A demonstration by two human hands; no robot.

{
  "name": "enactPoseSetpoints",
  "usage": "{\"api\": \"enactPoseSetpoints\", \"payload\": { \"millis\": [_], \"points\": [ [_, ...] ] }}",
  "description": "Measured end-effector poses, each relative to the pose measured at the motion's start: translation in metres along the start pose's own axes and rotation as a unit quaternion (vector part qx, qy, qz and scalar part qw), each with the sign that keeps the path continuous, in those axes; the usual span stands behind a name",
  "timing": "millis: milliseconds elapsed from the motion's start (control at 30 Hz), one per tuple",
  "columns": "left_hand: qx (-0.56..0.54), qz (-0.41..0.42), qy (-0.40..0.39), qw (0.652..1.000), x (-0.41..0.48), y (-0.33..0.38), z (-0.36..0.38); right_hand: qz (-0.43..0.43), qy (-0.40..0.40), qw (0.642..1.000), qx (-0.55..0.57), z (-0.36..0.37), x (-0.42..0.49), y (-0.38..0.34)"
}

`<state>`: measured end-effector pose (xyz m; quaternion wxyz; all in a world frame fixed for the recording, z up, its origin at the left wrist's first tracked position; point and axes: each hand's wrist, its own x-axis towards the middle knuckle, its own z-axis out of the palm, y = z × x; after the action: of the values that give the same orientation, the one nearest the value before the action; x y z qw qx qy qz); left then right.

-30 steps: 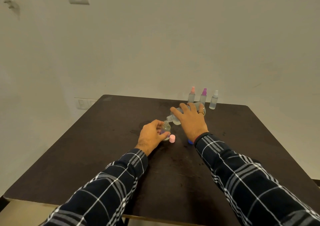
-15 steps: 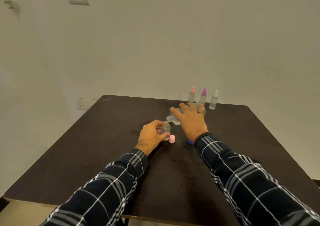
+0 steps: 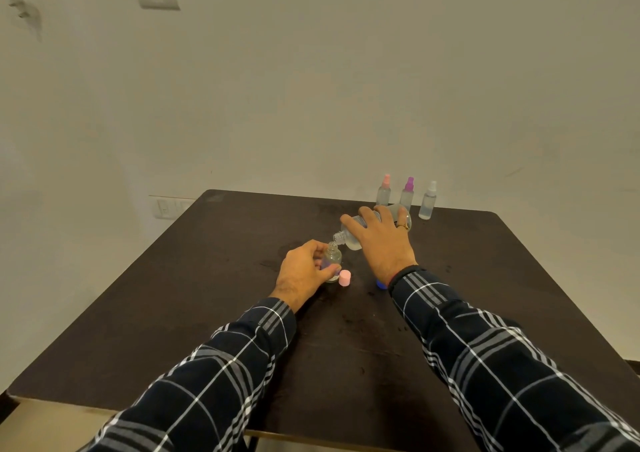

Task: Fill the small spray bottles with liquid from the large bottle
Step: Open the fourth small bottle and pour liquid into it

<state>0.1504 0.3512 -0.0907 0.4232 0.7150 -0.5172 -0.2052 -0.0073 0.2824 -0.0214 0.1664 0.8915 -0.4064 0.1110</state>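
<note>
Within right grip (image 3: 381, 243), large bottle (image 3: 349, 240)

The large bottle (image 3: 353, 235) — clear, uncapped, partly full — is tipped nearly on its side, mouth toward 8 o'clock, right over the neck of an open small bottle (image 3: 332, 261) standing upright on the dark table. A pink cap (image 3: 345, 277) rests just beside it at 4 o'clock. Three capped spray bottles — pink-topped (image 3: 383, 191), purple-topped (image 3: 407, 193), white-topped (image 3: 428, 200) — stand in a row at 1 o'clock.
</note>
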Motion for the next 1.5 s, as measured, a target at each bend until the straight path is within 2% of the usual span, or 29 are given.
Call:
{"api": "enactPoseSetpoints", "payload": {
  "millis": [1500],
  "points": [
    [0.005,0.008,0.008,1.0,-0.0015,0.0,0.0,0.003,0.002,1.0,-0.001,0.0026,0.0006,-0.0007]
  ]
}}
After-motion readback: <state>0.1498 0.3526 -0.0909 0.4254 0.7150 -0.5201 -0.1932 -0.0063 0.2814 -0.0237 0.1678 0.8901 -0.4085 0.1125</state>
